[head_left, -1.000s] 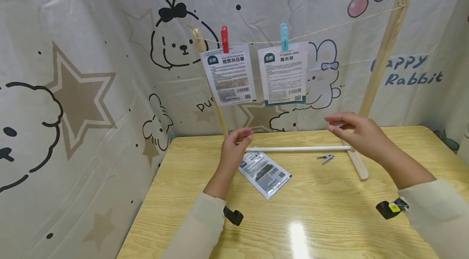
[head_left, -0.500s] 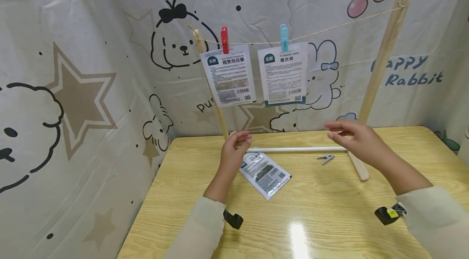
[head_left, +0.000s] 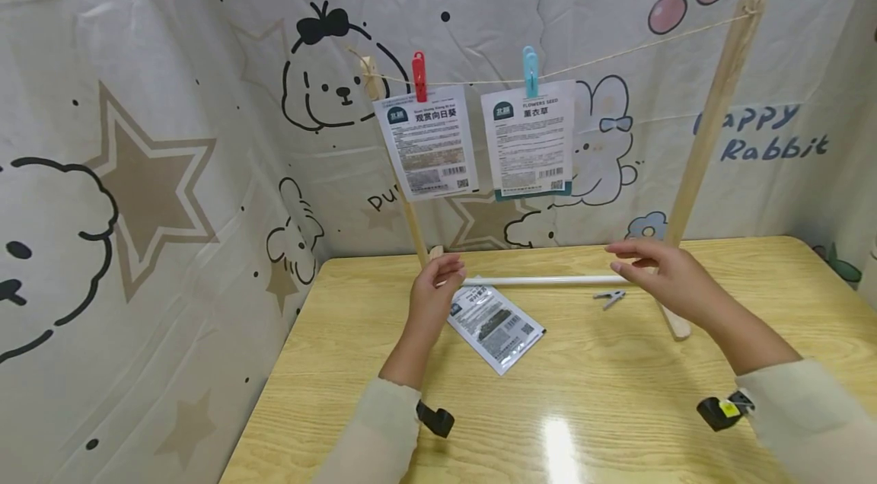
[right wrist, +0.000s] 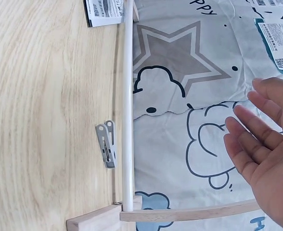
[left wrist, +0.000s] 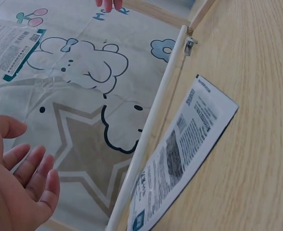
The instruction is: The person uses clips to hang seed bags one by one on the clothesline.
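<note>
Both hands hover above the table with loosely curved fingers and hold nothing. My left hand (head_left: 433, 288) is near the left post, just up and left of a seed packet (head_left: 496, 328) lying flat on the table. My right hand (head_left: 668, 275) is by the right post, above and to the right of a grey clothespin (right wrist: 106, 144) on the table. Two seed packets hang from a string: the left packet (head_left: 430, 145) by a red clothespin (head_left: 419, 77), the right packet (head_left: 530, 138) by a light blue clothespin (head_left: 530, 71).
The string (head_left: 637, 46) runs between two wooden posts, the right post (head_left: 715, 115) and the left post (head_left: 411, 229). A white rod (head_left: 548, 281) joins them low down, just above the table (head_left: 617, 393). A printed curtain (head_left: 226, 27) stands behind and at the left.
Both hands have sunk slightly toward the table, the right one a little more. Hanging packets, the loose packet and the grey clothespin stay where they were.
</note>
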`<state>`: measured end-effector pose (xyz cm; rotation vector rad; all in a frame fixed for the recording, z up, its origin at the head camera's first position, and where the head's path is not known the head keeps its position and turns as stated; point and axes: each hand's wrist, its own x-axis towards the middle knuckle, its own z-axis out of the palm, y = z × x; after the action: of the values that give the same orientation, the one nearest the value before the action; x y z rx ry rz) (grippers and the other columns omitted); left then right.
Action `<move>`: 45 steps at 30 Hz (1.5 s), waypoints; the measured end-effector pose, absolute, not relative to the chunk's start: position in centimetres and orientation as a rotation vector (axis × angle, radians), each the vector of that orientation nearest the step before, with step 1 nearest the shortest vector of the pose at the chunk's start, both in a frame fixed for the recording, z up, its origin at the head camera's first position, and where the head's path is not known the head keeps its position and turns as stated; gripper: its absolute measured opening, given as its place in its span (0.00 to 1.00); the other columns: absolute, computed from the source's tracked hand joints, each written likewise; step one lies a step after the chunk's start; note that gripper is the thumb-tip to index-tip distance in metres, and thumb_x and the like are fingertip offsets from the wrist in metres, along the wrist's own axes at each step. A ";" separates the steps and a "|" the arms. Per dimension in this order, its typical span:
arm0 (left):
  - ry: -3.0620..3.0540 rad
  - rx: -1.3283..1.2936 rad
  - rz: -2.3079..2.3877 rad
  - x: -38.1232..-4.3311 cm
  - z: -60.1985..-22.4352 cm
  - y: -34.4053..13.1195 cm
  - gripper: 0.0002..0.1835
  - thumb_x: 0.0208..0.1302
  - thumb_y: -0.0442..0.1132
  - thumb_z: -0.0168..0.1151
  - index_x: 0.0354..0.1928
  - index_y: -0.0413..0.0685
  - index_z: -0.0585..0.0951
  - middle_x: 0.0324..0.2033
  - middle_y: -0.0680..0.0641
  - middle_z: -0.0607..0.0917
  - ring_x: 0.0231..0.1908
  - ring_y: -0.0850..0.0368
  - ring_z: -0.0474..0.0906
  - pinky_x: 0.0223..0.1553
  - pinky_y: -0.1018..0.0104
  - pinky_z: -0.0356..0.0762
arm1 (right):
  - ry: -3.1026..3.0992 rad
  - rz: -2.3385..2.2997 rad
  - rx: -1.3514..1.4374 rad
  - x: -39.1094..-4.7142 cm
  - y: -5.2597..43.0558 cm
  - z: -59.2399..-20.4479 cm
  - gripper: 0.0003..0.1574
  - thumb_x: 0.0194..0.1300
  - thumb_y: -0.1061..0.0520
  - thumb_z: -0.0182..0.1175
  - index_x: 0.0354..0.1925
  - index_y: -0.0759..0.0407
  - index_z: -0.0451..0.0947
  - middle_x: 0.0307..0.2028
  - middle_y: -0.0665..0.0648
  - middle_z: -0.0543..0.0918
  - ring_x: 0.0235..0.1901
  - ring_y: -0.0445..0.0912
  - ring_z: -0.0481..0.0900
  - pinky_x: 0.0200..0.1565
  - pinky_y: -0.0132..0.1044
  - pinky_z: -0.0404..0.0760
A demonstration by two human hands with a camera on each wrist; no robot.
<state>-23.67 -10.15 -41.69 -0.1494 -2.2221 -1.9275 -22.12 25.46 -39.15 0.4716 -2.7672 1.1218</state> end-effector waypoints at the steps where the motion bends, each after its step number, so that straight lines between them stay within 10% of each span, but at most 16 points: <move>1: -2.229 -0.137 -1.934 -23.9 -42.1 -10.3 0.16 0.68 0.30 0.61 0.57 0.37 0.80 0.53 0.34 0.84 0.55 0.44 0.81 0.50 0.73 0.78 | -2.773 1.124 0.470 -22.1 25.5 -39.3 0.27 0.76 0.45 0.56 0.65 0.56 0.75 0.60 0.63 0.79 0.53 0.58 0.80 0.45 0.44 0.81; 16: -2.226 -0.066 -1.929 -25.4 -45.4 -11.0 0.16 0.65 0.34 0.64 0.55 0.44 0.82 0.51 0.40 0.87 0.47 0.57 0.80 0.47 0.74 0.76 | -2.787 1.139 0.449 -22.0 25.6 -41.1 0.27 0.75 0.46 0.57 0.65 0.57 0.76 0.66 0.66 0.74 0.55 0.63 0.80 0.46 0.48 0.83; 45: -2.378 0.069 -1.897 -25.8 -48.9 -11.7 0.20 0.66 0.34 0.63 0.60 0.39 0.79 0.58 0.39 0.83 0.62 0.44 0.77 0.63 0.52 0.77 | -2.797 1.188 0.437 -22.3 25.3 -46.4 0.23 0.73 0.51 0.60 0.61 0.59 0.79 0.62 0.68 0.78 0.60 0.67 0.75 0.57 0.65 0.75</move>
<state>-25.84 -11.73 -48.93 0.0694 -2.3777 -1.8969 -22.29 25.32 -46.40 0.4366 -2.7969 1.1878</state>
